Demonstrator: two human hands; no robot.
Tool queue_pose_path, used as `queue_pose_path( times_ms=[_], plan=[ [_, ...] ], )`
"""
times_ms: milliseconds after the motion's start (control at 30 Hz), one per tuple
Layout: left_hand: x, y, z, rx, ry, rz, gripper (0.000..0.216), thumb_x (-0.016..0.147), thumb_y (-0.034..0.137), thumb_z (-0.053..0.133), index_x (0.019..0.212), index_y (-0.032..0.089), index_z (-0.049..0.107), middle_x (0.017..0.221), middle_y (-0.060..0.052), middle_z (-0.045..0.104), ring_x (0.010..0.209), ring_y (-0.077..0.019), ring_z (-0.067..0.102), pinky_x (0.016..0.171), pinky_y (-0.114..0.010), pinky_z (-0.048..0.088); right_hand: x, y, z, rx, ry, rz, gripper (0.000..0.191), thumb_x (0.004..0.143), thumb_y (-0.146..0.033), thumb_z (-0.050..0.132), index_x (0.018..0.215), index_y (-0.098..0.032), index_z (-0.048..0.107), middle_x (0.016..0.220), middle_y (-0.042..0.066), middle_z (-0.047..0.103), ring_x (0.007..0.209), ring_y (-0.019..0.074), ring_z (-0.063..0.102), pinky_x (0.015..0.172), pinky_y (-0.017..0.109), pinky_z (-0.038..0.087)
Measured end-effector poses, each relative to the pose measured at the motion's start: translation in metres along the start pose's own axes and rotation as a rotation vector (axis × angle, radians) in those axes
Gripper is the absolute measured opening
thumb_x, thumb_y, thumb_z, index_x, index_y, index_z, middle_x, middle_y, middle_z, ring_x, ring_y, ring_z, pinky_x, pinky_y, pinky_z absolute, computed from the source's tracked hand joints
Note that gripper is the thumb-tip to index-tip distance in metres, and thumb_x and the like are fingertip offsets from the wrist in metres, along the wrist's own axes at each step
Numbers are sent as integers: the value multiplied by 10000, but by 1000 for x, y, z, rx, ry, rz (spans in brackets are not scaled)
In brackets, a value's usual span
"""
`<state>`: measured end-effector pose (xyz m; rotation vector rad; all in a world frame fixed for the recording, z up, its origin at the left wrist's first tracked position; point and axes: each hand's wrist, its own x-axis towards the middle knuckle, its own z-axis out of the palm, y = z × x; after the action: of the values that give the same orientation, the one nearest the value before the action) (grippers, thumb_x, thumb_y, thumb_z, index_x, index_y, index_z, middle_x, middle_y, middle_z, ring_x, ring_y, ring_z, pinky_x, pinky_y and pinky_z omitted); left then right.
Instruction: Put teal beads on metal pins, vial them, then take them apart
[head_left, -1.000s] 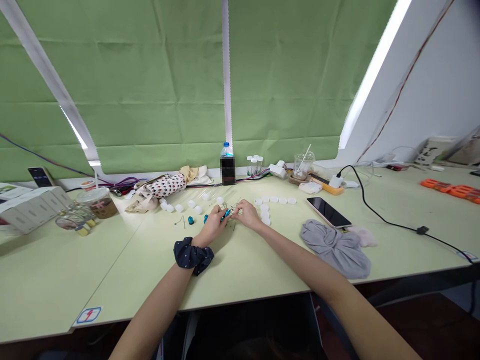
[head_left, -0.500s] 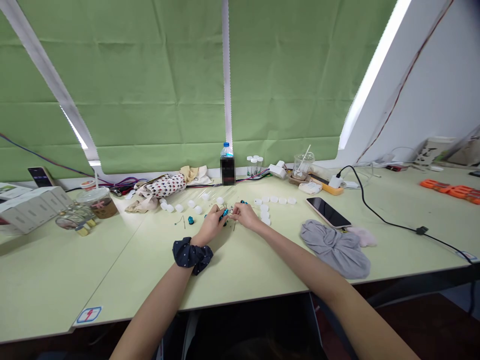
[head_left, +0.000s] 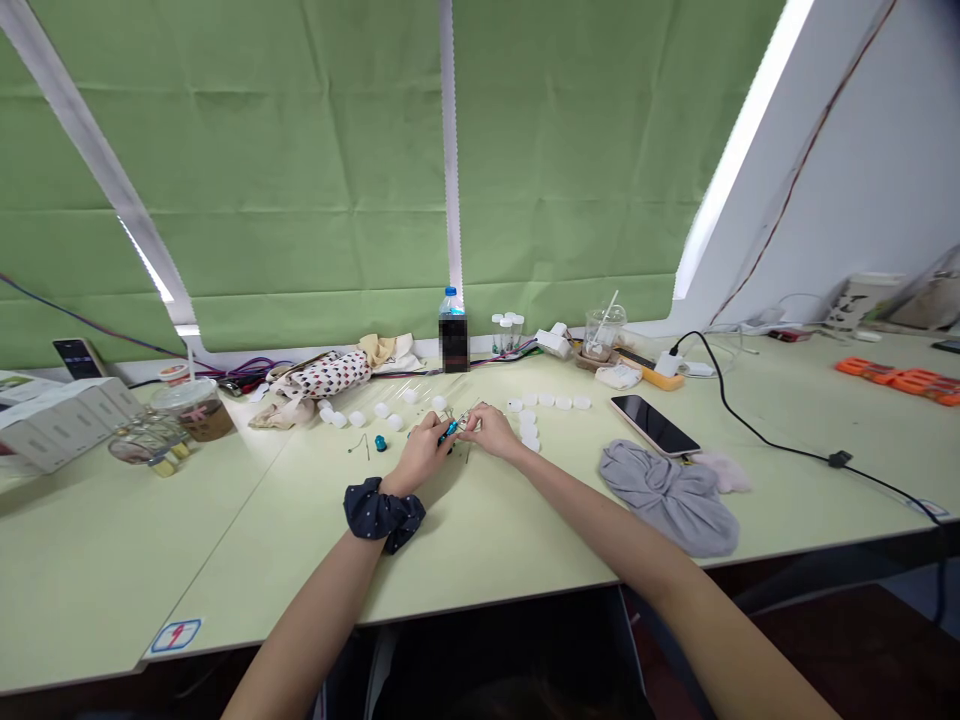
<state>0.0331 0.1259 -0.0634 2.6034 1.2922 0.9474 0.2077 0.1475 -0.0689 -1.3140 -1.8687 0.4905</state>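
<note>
My left hand (head_left: 424, 450), with a dark dotted scrunchie (head_left: 384, 514) on its wrist, is closed on a small teal part (head_left: 451, 431). Right beside it, my right hand (head_left: 491, 432) pinches thin metal pieces (head_left: 463, 424) against the teal part's end; their exact kind is too small to make out. Another teal part (head_left: 380, 443) stands on the table left of my hands, near a bent thin wire piece (head_left: 360, 446). Some small dark pieces lie partly hidden under my fingers.
White round caps (head_left: 529, 431) lie in rows on both sides, with clear tubes (head_left: 450, 388) behind my hands. A water bottle (head_left: 454, 340) stands by the wall. To the right are a phone (head_left: 654, 425), a grey cloth (head_left: 671, 500) and a black cable (head_left: 780, 435).
My right fingers have shifted slightly at the metal pieces, close to the teal part. The left hand keeps its grip, and the view has moved a little.
</note>
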Motion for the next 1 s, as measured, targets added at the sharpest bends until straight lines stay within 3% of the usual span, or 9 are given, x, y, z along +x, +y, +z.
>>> queue_pose_path(
  times_ms=[200,367,433,700,1000],
  plan=[
    [-1,1,0,14,-4,-5,258,892,315,430,994,172,619,810,-48,461,753,-176,499,689,-288,403,0,0,3,18,-54,19,140,672,-215,705,661,-160,577,652,-12,609,605,111,552,577,216,402],
    [0,-1,-1,53,20,-21,268,899,317,412,964,167,625,813,-51,465,751,-175,499,681,-287,399,0,-2,2,245,-205,36,82,768,-193,596,832,-159,633,603,-19,599,471,94,532,478,200,411],
    [0,-3,-1,70,28,-20,272,901,312,406,955,163,626,812,-51,464,746,-174,498,675,-286,397,0,-4,1,248,-232,21,121,798,-171,544,811,-158,664,624,-3,628,464,93,538,493,206,428],
    [-2,-2,3,134,-17,-35,285,902,327,407,1034,182,614,838,-55,496,776,-189,521,695,-312,380,-1,-6,-2,-34,6,-4,56,661,-222,725,629,-210,680,775,9,705,779,177,641,768,286,452],
    [-1,1,2,175,-29,-129,260,888,319,426,987,183,625,847,-71,560,802,-204,555,713,-315,386,2,1,2,112,65,-37,181,619,-165,712,559,-168,542,746,15,662,713,141,612,679,256,471]
  ],
)
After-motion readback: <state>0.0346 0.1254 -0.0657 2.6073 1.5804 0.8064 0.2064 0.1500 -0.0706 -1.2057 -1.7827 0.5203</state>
